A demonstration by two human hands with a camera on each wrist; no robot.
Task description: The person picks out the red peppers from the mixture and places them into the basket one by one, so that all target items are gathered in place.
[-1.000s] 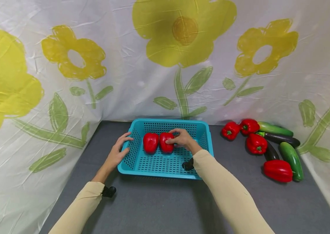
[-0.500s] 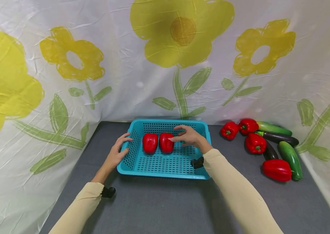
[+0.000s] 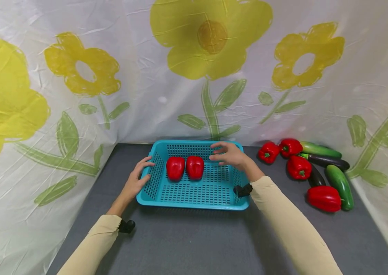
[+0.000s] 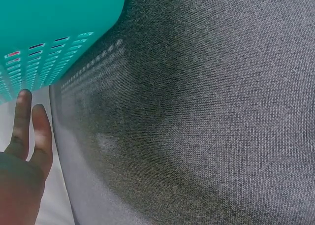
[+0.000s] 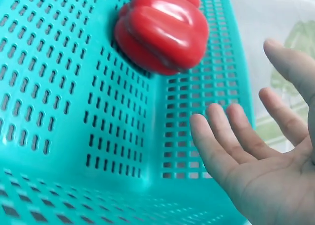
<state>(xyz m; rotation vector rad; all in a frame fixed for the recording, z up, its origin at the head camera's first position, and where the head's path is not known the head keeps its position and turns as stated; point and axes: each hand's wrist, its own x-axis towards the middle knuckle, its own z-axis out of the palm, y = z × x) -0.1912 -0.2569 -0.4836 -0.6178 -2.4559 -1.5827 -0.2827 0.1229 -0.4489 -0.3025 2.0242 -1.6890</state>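
Two red bell peppers stand side by side in a turquoise plastic basket [image 3: 194, 207]: the left pepper [image 3: 175, 168] and the right pepper [image 3: 195, 167]. My left hand [image 3: 137, 178] is at the basket's left rim with its fingers spread and relaxed; in the left wrist view its fingertips [image 4: 23, 99] reach the perforated side wall. Over the basket's right half hovers my right hand [image 3: 229, 154], apart from the peppers, its fingers loosely extended and holding nothing. The right wrist view shows the nearer pepper [image 5: 165, 33] beyond that hand's fingers.
To the right of the basket, several more red bell peppers [image 3: 298, 167] lie on the grey cloth with dark eggplants [image 3: 328, 160] and green cucumbers [image 3: 340, 187]. Behind hangs a flower-printed white curtain [image 3: 145, 95], close to the basket's far side.
My right hand has let go of the right pepper and drawn away to the right. The pepper stays in the basket beside the other one. My left hand keeps its place at the rim.
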